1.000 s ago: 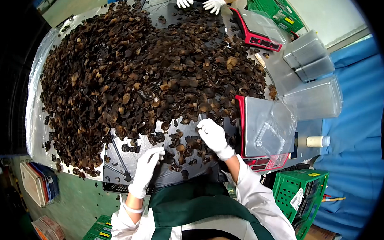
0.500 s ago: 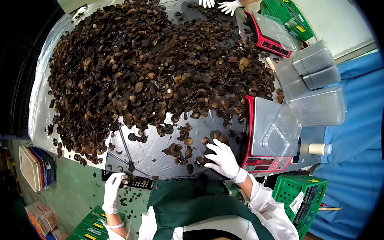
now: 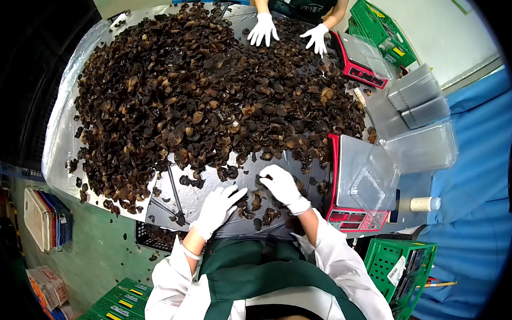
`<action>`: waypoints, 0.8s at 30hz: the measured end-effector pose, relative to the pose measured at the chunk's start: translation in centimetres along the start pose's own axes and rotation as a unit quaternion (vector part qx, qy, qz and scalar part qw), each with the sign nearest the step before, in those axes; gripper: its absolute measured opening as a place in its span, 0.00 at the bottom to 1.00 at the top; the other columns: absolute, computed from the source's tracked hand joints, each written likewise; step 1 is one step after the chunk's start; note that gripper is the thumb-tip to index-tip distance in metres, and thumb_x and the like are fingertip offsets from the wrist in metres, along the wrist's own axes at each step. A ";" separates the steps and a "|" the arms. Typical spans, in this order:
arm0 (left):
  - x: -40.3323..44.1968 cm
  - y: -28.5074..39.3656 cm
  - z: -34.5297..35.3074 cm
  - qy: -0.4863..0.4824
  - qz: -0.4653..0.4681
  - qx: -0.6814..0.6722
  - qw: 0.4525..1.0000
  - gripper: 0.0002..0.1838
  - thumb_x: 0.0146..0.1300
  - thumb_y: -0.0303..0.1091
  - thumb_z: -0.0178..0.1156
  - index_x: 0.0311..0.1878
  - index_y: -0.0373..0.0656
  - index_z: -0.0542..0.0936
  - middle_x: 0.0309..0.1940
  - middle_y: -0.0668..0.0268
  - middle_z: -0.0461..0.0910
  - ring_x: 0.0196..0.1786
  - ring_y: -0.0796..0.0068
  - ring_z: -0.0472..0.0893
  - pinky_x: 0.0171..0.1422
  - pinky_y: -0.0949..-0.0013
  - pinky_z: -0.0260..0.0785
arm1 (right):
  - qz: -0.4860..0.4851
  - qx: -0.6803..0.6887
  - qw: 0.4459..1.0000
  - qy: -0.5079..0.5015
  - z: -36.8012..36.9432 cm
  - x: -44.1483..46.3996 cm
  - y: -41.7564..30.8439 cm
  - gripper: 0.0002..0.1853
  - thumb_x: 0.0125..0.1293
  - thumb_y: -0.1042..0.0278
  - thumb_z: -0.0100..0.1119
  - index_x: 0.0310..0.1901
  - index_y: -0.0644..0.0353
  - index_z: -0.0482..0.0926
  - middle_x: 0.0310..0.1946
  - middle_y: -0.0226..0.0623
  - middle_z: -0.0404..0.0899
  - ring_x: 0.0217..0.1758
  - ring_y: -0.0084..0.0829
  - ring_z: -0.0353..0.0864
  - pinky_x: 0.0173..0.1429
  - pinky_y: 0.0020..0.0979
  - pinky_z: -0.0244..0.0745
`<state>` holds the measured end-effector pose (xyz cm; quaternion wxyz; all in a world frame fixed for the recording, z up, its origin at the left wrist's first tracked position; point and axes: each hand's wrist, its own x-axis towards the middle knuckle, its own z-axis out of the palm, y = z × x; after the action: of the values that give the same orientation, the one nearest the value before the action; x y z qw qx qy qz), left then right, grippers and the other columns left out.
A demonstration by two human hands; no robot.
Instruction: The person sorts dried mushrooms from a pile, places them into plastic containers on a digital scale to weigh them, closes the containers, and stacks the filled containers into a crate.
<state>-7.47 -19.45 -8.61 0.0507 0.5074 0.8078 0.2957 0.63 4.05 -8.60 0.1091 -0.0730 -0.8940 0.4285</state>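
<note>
A broad heap of dark brown wood ear mushrooms [image 3: 213,96] covers most of the table. My left hand [image 3: 216,208], in a white glove, lies low over the table's near side with its fingers stretched out and nothing visible in them. Just beyond its fingertips sits a small loose group of wood ear mushrooms [image 3: 257,203]. My right hand [image 3: 281,186], also gloved, is above that group's far edge. Its fingers are curled and close together, and what is under them is hidden.
Right of my right hand stands a red scale [image 3: 354,180] with a clear plastic tray [image 3: 373,186] on it. Clear containers [image 3: 423,144], a white bottle [image 3: 425,204] and a second scale [image 3: 361,59] stand farther right. Across the table are a co-worker's gloved hands [image 3: 263,29]. Below is a black crate [image 3: 154,236].
My left hand has come up from beside the table's edge to the loose mushrooms. My right hand has moved left and its fingers have curled. The co-worker's hands have reached nearer, fingers spread.
</note>
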 end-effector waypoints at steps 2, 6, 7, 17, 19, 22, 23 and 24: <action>0.2 -0.5 0.9 -0.036 0.001 -0.027 0.999 0.29 0.53 0.33 0.66 0.62 0.50 0.74 0.50 0.61 0.77 0.49 0.58 0.76 0.54 0.61 0.71 | 0.152 0.227 0.961 -0.042 -2.3 -1.0 1.4 0.08 0.66 0.69 0.59 0.45 0.60 0.77 0.41 0.37 0.81 0.43 0.29 0.82 0.45 0.29 0.79; -0.1 -1.4 2.7 0.061 -0.063 -0.134 0.987 0.14 0.56 0.29 0.63 0.48 0.43 0.80 0.40 0.59 0.79 0.45 0.57 0.79 0.50 0.61 0.72 | 0.259 0.544 0.798 -0.021 -4.7 -3.1 1.4 0.13 0.70 0.62 0.57 0.51 0.58 0.71 0.49 0.44 0.80 0.51 0.36 0.82 0.49 0.35 0.83; 0.1 -1.4 2.6 0.065 -0.080 -0.156 0.982 0.12 0.58 0.29 0.63 0.46 0.42 0.80 0.40 0.58 0.79 0.44 0.56 0.80 0.50 0.62 0.73 | 0.255 0.552 0.794 -0.009 -4.7 -3.3 1.2 0.13 0.70 0.63 0.57 0.51 0.58 0.71 0.49 0.44 0.80 0.51 0.36 0.82 0.50 0.36 0.82; 2.6 1.4 -0.2 0.015 -0.216 -0.424 0.880 0.17 0.65 0.30 0.60 0.57 0.39 0.78 0.48 0.62 0.83 0.44 0.77 0.81 0.51 0.73 0.73 | -0.006 -0.186 0.982 -0.018 -5.2 -5.7 -2.7 0.17 0.60 0.62 0.62 0.50 0.54 0.80 0.53 0.39 0.77 0.61 0.43 0.72 0.64 0.41 0.69; 0.4 -0.4 0.2 0.050 -0.193 -0.282 0.938 0.10 0.61 0.31 0.64 0.44 0.39 0.83 0.42 0.60 0.83 0.43 0.68 0.83 0.48 0.69 0.74 | -0.023 -0.187 0.982 0.009 -5.1 -5.8 -3.6 0.16 0.59 0.62 0.63 0.49 0.55 0.80 0.52 0.38 0.78 0.59 0.43 0.74 0.63 0.40 0.70; -1.2 1.1 -0.1 -0.014 -0.133 -0.219 0.966 0.12 0.56 0.36 0.68 0.40 0.43 0.81 0.36 0.60 0.80 0.41 0.60 0.81 0.46 0.64 0.73 | -0.063 -0.150 0.987 0.020 -3.4 -5.5 -4.2 0.14 0.59 0.65 0.62 0.47 0.56 0.82 0.48 0.36 0.80 0.55 0.39 0.77 0.58 0.36 0.73; -1.2 1.7 0.2 -0.024 -0.063 -0.136 0.988 0.17 0.52 0.37 0.69 0.45 0.44 0.80 0.38 0.61 0.77 0.44 0.59 0.78 0.47 0.62 0.72 | -0.088 -0.150 0.985 0.019 -2.5 -5.1 -4.4 0.14 0.59 0.65 0.62 0.46 0.56 0.82 0.48 0.36 0.80 0.55 0.38 0.77 0.58 0.35 0.73; -1.1 2.3 0.5 -0.043 -0.041 -0.086 0.994 0.18 0.51 0.37 0.69 0.45 0.44 0.79 0.39 0.61 0.76 0.44 0.59 0.76 0.48 0.61 0.71 | -0.094 -0.175 0.980 -0.017 -1.6 -4.6 -4.6 0.18 0.57 0.63 0.64 0.50 0.54 0.81 0.52 0.38 0.78 0.58 0.40 0.76 0.59 0.36 0.72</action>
<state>-4.95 -19.48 -8.06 0.1411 0.4796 0.7965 0.3400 5.31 1.35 -4.67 0.1192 0.0005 -0.9596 0.2549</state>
